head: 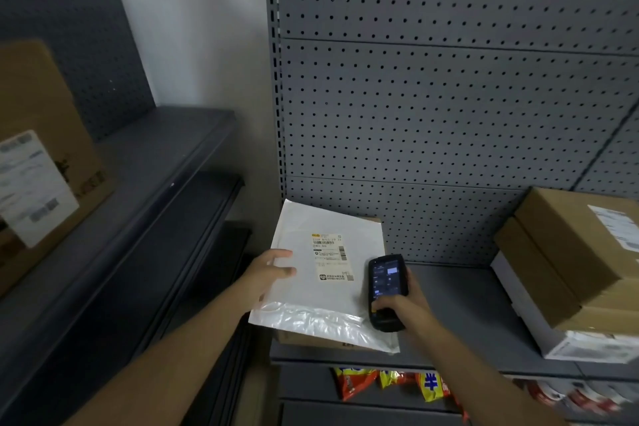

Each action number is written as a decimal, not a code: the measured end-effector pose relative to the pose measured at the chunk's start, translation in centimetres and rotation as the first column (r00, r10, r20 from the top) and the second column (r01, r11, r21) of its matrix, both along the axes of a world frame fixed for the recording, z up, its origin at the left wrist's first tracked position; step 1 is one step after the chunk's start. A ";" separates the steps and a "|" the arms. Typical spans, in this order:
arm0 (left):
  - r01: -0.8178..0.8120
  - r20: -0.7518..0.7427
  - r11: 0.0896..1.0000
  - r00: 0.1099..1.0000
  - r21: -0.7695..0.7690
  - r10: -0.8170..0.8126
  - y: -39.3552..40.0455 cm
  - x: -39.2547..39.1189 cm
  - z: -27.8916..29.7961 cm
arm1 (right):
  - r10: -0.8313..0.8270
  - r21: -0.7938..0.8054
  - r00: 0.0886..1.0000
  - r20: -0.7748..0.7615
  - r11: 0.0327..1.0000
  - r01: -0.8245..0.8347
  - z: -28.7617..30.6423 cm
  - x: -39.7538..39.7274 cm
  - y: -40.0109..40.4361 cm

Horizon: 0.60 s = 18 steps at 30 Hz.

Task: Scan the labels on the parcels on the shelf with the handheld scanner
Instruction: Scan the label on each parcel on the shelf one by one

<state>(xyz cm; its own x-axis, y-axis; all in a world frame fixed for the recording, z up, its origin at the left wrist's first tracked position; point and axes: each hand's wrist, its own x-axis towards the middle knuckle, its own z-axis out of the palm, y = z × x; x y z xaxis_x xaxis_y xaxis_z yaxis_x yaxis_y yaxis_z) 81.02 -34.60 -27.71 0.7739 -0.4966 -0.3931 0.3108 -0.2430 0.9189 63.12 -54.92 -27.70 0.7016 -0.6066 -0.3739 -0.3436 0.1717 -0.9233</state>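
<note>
On the near left of the shelf (pixel 466 308), I am steadying the white mailer (pixel 311 290) with my left hand (pixel 268 275), fingers straight, while my right hand (pixel 403 309) is gripping the scanner (pixel 385 290) just right of its label (pixel 332 258), long axis running near-to-far; print unreadable.

Grey shelf (pixel 466 308): cardboard box (pixel 311 339) near left under white mailer (pixel 321 273); stacked boxes (pixel 567 263) right.
</note>
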 end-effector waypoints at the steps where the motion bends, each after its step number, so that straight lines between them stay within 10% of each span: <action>1: 0.032 0.017 0.999 0.999 0.021 -0.033 0.2 -0.2 0.2 | 0.001 -0.005 1.000 0.001 1.000 -0.001 0.2 -0.2 -0.1; 9: 0.003 0.381 0.999 0.925 -0.051 0.016 -0.8 -2.8 2.1 | -0.033 0.092 0.998 0.059 0.995 0.027 2.1 -1.6 0.6; 18: -0.036 0.374 0.963 0.917 -0.266 0.138 -2.6 -3.7 6.5 | 0.140 0.274 0.897 0.419 0.922 -0.272 7.0 -3.7 1.1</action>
<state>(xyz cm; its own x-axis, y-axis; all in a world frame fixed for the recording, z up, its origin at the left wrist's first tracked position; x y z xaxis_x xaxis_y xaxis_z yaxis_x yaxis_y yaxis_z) 77.34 -37.21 -21.18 0.8839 -0.4621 0.0727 -0.0712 0.0208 0.9972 59.44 -53.83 -20.72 0.9247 -0.3265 -0.1958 -0.0335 0.4423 -0.8962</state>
